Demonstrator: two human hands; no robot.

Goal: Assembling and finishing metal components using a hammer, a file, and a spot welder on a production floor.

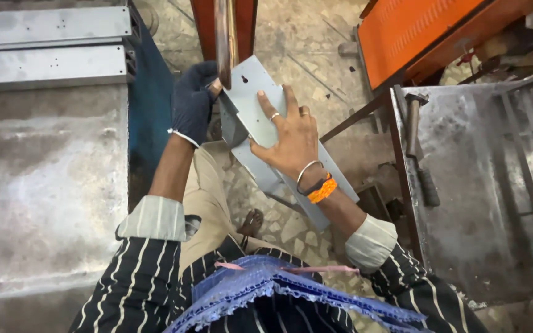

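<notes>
Striped sleeves [137, 271] and a blue cloth [266, 290] fill the near edge, seen from above. Past them, both forearms reach forward over a stone floor [316, 68]. Right hand [288, 139], bare and ringed, lies flat with fingers spread on a grey sheet-metal panel [251, 105], pressing rather than clamping it. Left hand [192, 102], in a dark glove, is closed on the panel's left edge. Panel's long axis runs from lower right, near the right wrist, up to the left; its far end points toward an upright red post [223, 24] and touches or nearly touches it. Judging by this, the panel is being lined up at the post; the next move calls for holding it steady. Left stands a grey table [44, 179]; right, a hammer [417, 148] on a metal bench [470, 203]
</notes>
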